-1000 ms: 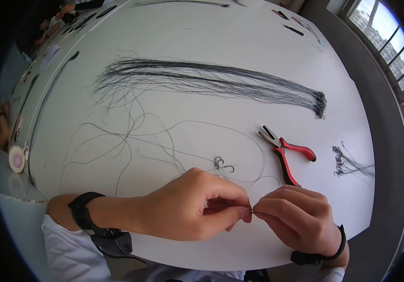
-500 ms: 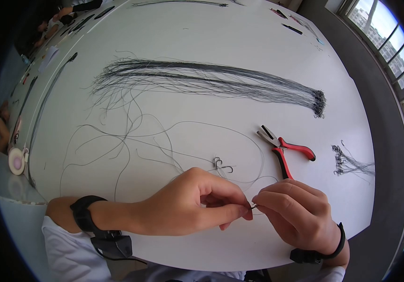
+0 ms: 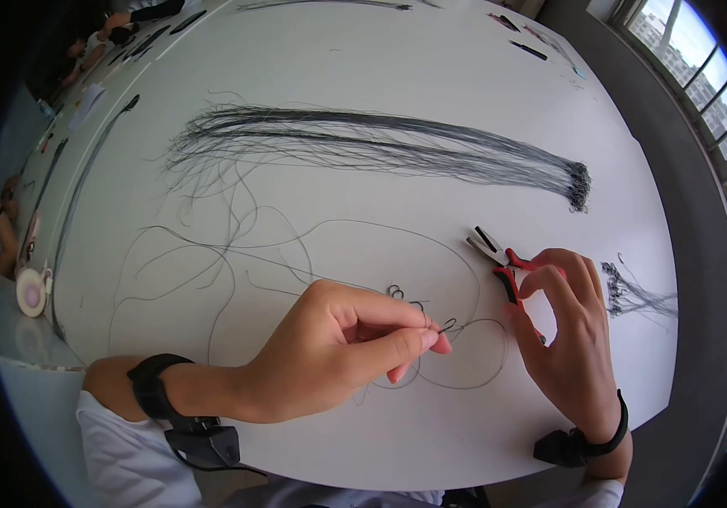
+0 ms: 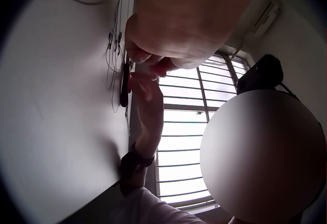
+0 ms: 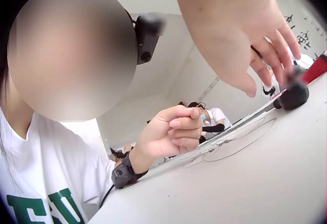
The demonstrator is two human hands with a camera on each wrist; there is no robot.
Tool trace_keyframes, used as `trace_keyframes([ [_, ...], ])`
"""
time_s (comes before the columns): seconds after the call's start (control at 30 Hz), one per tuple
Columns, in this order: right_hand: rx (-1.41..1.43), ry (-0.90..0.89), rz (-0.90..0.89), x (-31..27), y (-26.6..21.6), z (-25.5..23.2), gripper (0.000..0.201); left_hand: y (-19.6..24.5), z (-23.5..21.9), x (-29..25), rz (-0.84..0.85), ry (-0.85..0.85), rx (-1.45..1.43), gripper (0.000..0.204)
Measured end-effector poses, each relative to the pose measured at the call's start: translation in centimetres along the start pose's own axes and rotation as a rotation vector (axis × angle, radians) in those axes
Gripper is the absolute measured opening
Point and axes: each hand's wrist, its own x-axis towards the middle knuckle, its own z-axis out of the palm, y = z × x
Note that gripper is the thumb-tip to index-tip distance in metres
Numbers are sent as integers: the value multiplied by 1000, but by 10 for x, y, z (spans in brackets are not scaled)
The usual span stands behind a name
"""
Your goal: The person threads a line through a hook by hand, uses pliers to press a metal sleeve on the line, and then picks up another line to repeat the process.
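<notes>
In the head view my left hand [image 3: 355, 347] pinches a small dark fish hook [image 3: 448, 325] between thumb and forefinger, its bend sticking out to the right. Thin grey line loops on the table around and below these fingertips. My right hand [image 3: 571, 339] is over the red-handled pliers [image 3: 503, 262], thumb and forefinger apart around the handles. In the right wrist view its fingers are spread, close to a black-tipped handle [image 5: 294, 97]. Loose fish hooks [image 3: 396, 291] lie just beyond the left hand.
A long bundle of dark lines [image 3: 363, 135] stretches across the table [image 3: 363, 76], hooks massed at its right end. A smaller hook bunch [image 3: 613, 292] lies at the right edge. Tangled strands [image 3: 228, 246] spread left of centre. A white spool [image 3: 30, 290] stands far left; other people sit beyond.
My right hand has let go beside the left fingertips and moved right and up to the pliers. The left hand has shifted slightly up and still pinches the hook, which now shows.
</notes>
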Motion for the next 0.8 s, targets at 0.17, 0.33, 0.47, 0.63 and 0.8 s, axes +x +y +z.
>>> trace_keyframes([
  [0.17,287,43,-119,2,-12,-9,18,6,4,-3,-44,12,67,15],
  [0.33,565,-1,-64,-2,-22,-3,24,2,6,-5,95,-8,209,13],
  [0.47,632,-13,-43,0,-24,-1,24,0,7,-5,186,-19,247,11],
  [0.63,668,-106,-140,1,-18,-2,24,1,3,-5,136,-132,275,10],
  [0.8,721,-109,-58,-3,-21,-1,23,0,5,-5,23,-140,108,11],
])
